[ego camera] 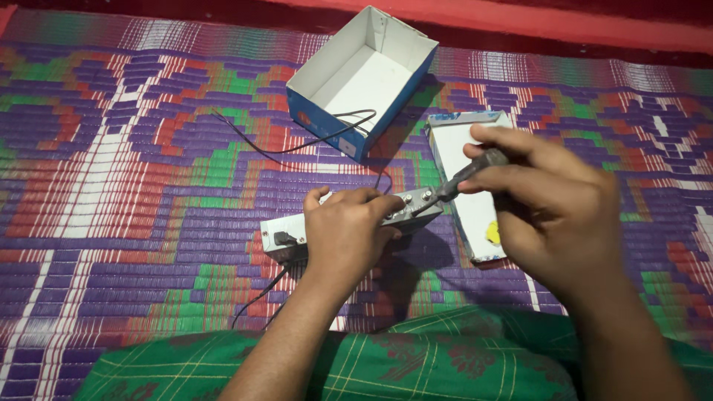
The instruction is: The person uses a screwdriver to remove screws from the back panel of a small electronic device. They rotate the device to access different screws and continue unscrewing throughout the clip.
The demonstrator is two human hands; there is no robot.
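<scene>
Boxes first: beyond my fingers the open blue carton (362,80) shows only a bare white inside, and its lid (466,182) lies under my right hand (553,215) with a yellow scrap in it. Between my hands sits the small grey metal unit (349,220), knobs on its face, black wires (297,145) trailing. My left hand (345,234) clamps it; right fingers are closed around a dark-handled screwdriver (468,174), tip touching the unit.

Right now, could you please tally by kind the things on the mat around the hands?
Open cardboard boxes: 2, the blue one and the white one
Metal device boxes: 1
Screwdrivers: 1
Total: 4
</scene>
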